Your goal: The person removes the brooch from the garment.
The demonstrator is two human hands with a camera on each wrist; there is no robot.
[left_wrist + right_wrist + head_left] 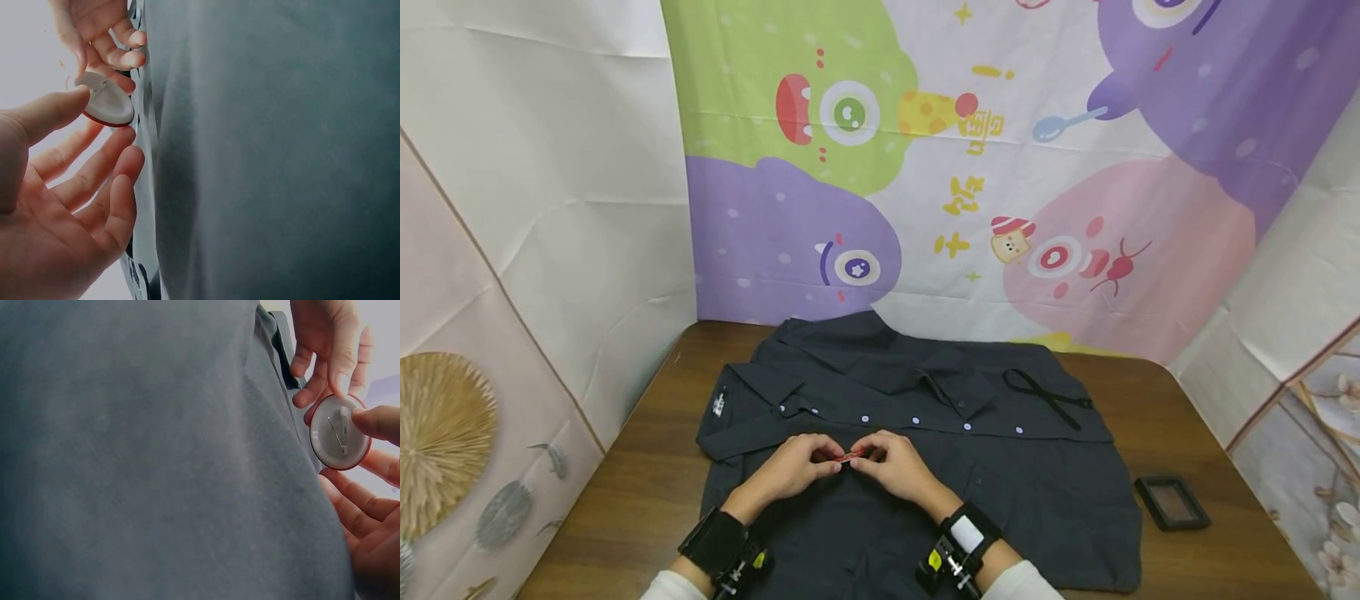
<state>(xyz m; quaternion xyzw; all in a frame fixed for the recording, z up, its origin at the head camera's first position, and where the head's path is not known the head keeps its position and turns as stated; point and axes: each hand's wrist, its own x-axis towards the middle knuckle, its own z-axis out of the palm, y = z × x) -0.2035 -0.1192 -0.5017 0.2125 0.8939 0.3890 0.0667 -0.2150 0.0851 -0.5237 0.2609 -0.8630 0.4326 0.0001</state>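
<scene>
A round pin-back badge with a red edge is held between both hands, above a dark shirt. My left hand pinches one side of it, thumb on the pale back. The opposite side is pinched by my right hand, whose thumb also lies on the back. In the right wrist view the back of the badge faces the camera, its thin needle slanting away from the clasp bar. The badge's front is hidden there. Below the hands the shirt lies spread on the table, with a row of light buttons.
On the brown table, a small black frame lies right of the shirt. A black cord loop rests on the shirt's upper right. Behind the table hangs a cartoon-printed cloth.
</scene>
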